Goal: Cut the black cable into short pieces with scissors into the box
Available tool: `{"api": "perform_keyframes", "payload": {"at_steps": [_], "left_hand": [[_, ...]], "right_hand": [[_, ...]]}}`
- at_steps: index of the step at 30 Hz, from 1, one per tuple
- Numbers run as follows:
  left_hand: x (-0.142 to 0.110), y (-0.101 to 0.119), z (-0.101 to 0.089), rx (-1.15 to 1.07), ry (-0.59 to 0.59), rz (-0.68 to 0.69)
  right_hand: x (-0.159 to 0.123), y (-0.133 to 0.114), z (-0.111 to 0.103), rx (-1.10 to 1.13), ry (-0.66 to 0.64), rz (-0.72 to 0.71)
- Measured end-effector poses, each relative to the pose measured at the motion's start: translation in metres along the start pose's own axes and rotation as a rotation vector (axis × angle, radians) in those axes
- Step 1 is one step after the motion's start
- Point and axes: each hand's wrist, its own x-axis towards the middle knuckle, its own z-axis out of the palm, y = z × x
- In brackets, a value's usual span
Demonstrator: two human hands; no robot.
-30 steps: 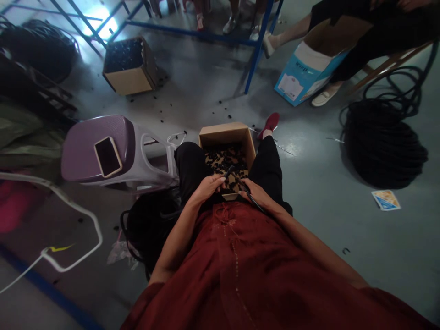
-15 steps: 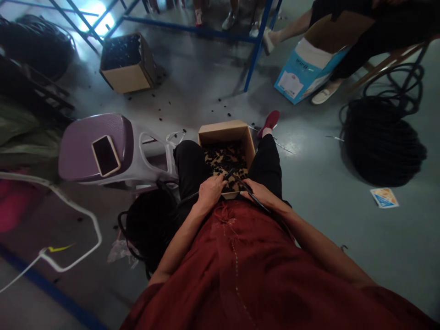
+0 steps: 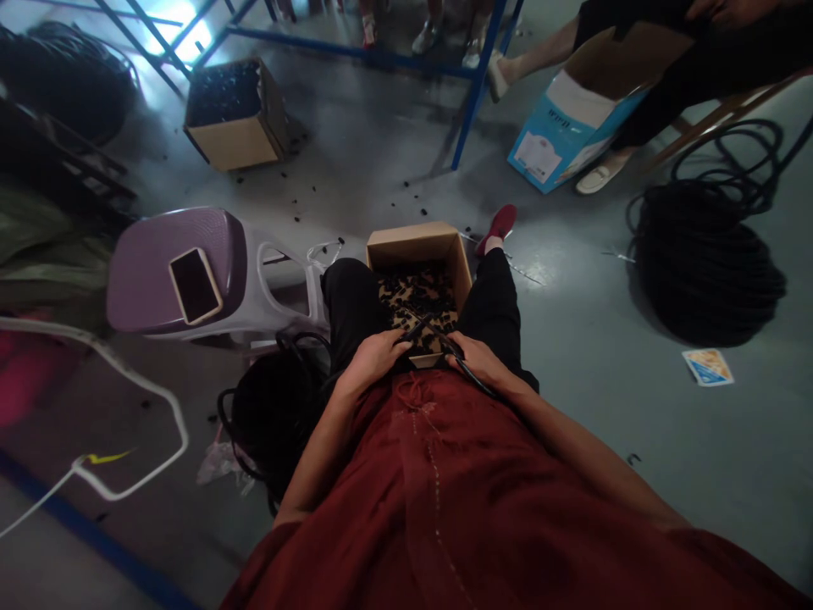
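Observation:
I sit with an open cardboard box [image 3: 416, 241] between my knees, its bottom strewn with small black pieces [image 3: 420, 296]. My left hand [image 3: 376, 352] is closed round a black cable [image 3: 416, 326] at the box's near edge. My right hand [image 3: 476, 360] is closed on a thin dark tool [image 3: 467, 373] whose tip meets the cable end over the box. A black coil of cable [image 3: 273, 415] lies by my left thigh.
A purple stool [image 3: 171, 271] with a phone [image 3: 194, 285] on it stands at my left. Another box of black pieces [image 3: 235, 114] sits farther back. A large black cable coil [image 3: 702, 263] lies on the floor at right. A seated person holds a blue-and-white carton [image 3: 572, 127].
My left hand has slid back along the cable toward my lap; the cable end now points to the right, against the tool. The view shifted only slightly.

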Motion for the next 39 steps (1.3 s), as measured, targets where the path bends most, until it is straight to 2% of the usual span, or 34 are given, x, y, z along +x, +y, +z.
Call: {"api": "perform_keyframes", "payload": {"at_steps": [6, 11, 15, 17, 19, 22, 27, 32, 39], "left_hand": [[-0.015, -0.01, -0.005, -0.265, -0.106, -0.085], [-0.004, -0.009, -0.003, -0.557, -0.265, -0.085], [0.006, -0.006, -0.001, -0.675, -0.342, -0.072], [0.008, -0.005, 0.0, -0.668, -0.3, -0.082], [0.008, -0.004, 0.002, -0.595, -0.192, -0.101], [0.006, -0.003, 0.008, -0.393, -0.012, -0.122], [0.002, -0.002, 0.022, -0.074, 0.216, -0.045], [0.0, 0.004, 0.027, 0.151, 0.275, -0.095], [-0.002, 0.009, 0.031, 0.273, 0.321, -0.1]], "right_hand": [[-0.001, 0.0, 0.001, -0.016, 0.019, 0.014], [0.0, 0.004, 0.002, -0.042, 0.036, -0.03], [0.0, 0.01, 0.002, -0.061, 0.067, -0.076], [0.0, 0.012, 0.001, -0.061, 0.077, -0.082], [0.001, 0.012, 0.0, -0.048, 0.081, -0.077], [0.002, 0.01, -0.001, -0.017, 0.06, -0.053], [0.001, 0.002, -0.004, 0.016, 0.023, -0.015], [-0.001, 0.001, -0.003, -0.015, 0.062, 0.012], [0.003, -0.003, 0.001, 0.057, 0.083, 0.029]]}}
